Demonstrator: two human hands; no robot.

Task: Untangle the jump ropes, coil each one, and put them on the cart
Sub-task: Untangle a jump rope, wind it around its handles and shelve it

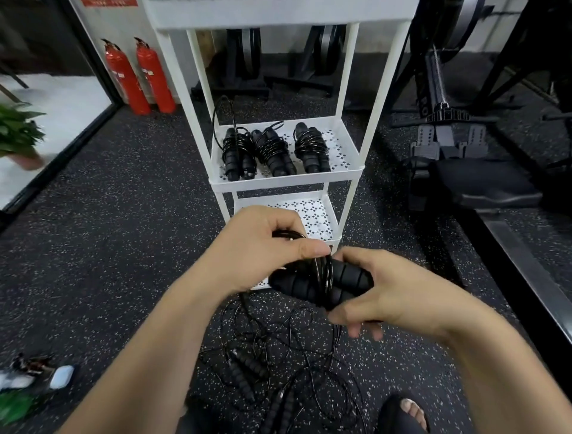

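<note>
Two fire extinguishers far left: labels illegible, as is the red sign above. Centre: three coiled ropes on the middle shelf of the cart. In front, the left hand pinches the cord being wrapped; the right hand grips both handles. Risk: the loose tail drops toward the floor tangle, so a snag could tighten knots. If the pinch slackens, the wraps may spring off. Lettering on the black machine at right is too partial to read.

Three coiled ropes shelved, two fire extinguishers.
</note>
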